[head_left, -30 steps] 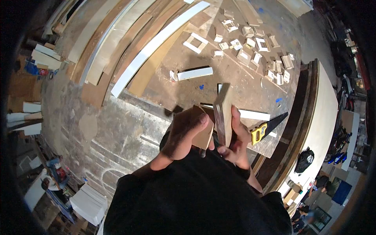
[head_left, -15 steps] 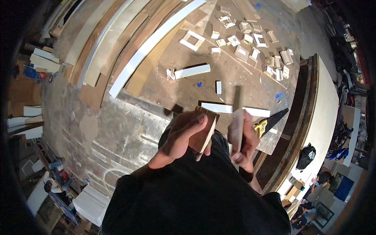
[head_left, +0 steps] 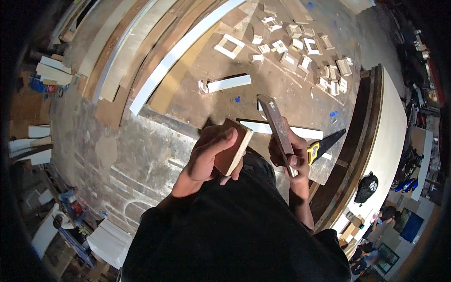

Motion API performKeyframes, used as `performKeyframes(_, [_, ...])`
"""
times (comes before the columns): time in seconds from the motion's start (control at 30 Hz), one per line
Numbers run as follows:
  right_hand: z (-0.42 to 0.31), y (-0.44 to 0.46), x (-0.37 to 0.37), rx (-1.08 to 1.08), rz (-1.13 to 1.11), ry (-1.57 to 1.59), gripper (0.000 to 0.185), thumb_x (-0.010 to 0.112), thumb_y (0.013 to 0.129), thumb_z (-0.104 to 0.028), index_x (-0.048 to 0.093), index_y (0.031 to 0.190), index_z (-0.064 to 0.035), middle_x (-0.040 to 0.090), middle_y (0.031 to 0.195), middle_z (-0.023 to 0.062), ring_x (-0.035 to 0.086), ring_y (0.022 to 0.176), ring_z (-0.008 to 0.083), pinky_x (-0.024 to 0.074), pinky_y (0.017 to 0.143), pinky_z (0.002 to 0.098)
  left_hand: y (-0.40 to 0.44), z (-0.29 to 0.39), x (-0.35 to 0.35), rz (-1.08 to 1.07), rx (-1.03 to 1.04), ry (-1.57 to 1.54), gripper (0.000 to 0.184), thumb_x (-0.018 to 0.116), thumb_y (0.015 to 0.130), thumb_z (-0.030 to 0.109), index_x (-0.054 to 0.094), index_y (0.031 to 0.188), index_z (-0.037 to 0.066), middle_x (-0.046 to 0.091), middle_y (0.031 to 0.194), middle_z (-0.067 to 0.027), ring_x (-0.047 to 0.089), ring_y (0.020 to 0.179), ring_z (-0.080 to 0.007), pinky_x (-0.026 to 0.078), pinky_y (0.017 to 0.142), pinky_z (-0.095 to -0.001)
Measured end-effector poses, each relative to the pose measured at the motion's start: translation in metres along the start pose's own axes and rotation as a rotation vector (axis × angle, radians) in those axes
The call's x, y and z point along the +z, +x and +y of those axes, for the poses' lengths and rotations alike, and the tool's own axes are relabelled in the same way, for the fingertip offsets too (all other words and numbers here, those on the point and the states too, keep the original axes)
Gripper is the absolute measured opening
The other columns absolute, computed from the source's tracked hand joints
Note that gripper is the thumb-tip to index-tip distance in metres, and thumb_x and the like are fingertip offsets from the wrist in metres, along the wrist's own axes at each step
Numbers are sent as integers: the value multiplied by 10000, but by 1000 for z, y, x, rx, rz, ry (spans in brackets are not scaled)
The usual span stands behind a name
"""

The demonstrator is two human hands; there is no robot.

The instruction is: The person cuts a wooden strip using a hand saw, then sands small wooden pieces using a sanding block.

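My left hand (head_left: 206, 152) is wrapped round a short wooden block (head_left: 233, 146), its pale cut edge turned to the right. In my right hand (head_left: 293, 150) is a longer, narrow wooden piece (head_left: 277, 124), slanting up to the left. A gap separates the two pieces. Behind them a white strip (head_left: 306, 132) lies on the work surface. Just right of my right hand is a handsaw (head_left: 324, 146) with a yellow and black handle. Farther up lies another white-faced strip (head_left: 229, 83).
Several small wooden blocks and frames (head_left: 311, 46) are scattered at the upper right. Long boards (head_left: 171, 61) lie at the upper left. A pale panel (head_left: 387, 127) with a black bag (head_left: 367, 188) stands on the right. Other people (head_left: 63, 220) are at the lower edges.
The piece in my right hand has swung from upright to a leftward slant, and more of its narrow face shows. My left hand and its block have shifted slightly left.
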State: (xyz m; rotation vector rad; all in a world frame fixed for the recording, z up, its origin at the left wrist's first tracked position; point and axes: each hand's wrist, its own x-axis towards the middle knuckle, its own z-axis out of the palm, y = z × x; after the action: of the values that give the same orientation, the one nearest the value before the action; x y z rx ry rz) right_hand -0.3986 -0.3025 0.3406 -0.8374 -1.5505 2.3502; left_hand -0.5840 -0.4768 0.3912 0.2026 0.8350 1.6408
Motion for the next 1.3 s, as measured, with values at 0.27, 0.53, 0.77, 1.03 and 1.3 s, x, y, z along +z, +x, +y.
performKeyframes(0.27, [-12,6,-30,-213,-344,-8,878,793,602,-317,554,1384,2,488,1463,241,446,1382,339,203,1198,455,11,-11,-3,3,-115,-136,453,399,1060,372,569,921,-25,551,569,-118,532,351,-196,305,247,-284])
performKeyframes(0.53, [-27,6,-19,-183,-366,92,873,791,628,-315,536,1387,33,523,1435,231,488,1347,331,257,1174,412,27,-31,10,-450,-135,-576,508,380,1060,400,614,968,-41,542,533,-165,421,302,-154,321,321,-250])
performKeyframes(0.77, [-18,-6,-68,-245,-203,-73,845,793,653,-261,522,1383,66,527,1440,203,473,1358,298,252,1171,395,25,-21,31,72,-98,-271,501,447,1012,485,615,949,17,610,615,-154,545,384,-210,371,348,-274])
performKeyframes(1.03, [-31,1,-65,-316,-143,-110,894,794,710,-354,464,1428,64,479,1485,196,446,1378,285,248,1169,398,40,-25,58,345,163,118,381,516,1023,313,610,1188,-17,690,955,-81,669,876,-130,535,749,-278])
performKeyframes(1.3, [-33,-13,-48,-540,-111,-522,817,802,731,-211,468,1433,39,543,1425,202,523,1313,287,341,1126,397,54,-41,59,367,330,399,261,584,1014,230,679,1084,-4,650,835,10,562,719,-24,447,609,-211])
